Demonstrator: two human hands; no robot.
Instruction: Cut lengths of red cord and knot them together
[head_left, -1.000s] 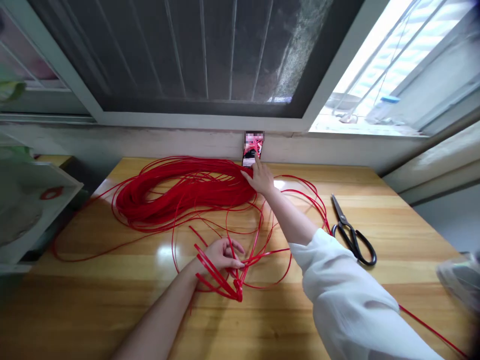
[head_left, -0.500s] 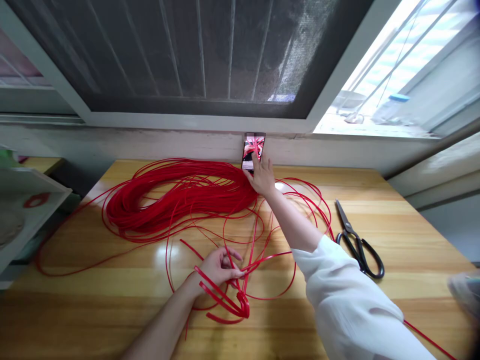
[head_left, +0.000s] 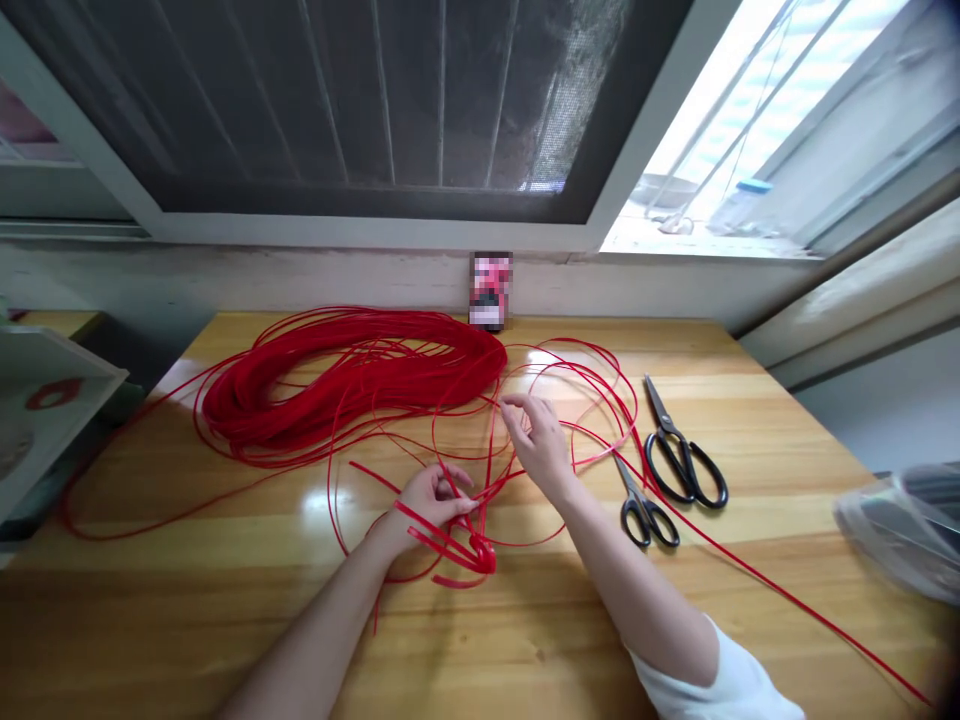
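Low over the front middle of the table, my left hand (head_left: pixel 429 505) is closed, pinching red plastic strips between thumb and fingers. Those strips meet in a small red knotted bundle (head_left: pixel 482 553), just below the hand, with several short loose ends sticking out to the left. My right hand (head_left: pixel 537 435) hovers above the loose strips, fingers bent and apart, with nothing seen in it. Behind both hands lies a large coil of red plastic strip (head_left: pixel 247 405). A phone (head_left: pixel 490 292) with a blurred picture on its screen leans against the wall.
Large black-handled scissors (head_left: pixel 684 455) and smaller scissors (head_left: pixel 646 512) lie to the right on the wooden table (head_left: pixel 570 640). One long red strip runs to the lower right edge. A clear plastic bag (head_left: pixel 904 530) sits at far right, a white shelf (head_left: pixel 52 400) at left.
My right hand has drawn back from the phone toward my left hand. The left hand keeps its hold on the strips. The view has shifted, and the smaller scissors now show.
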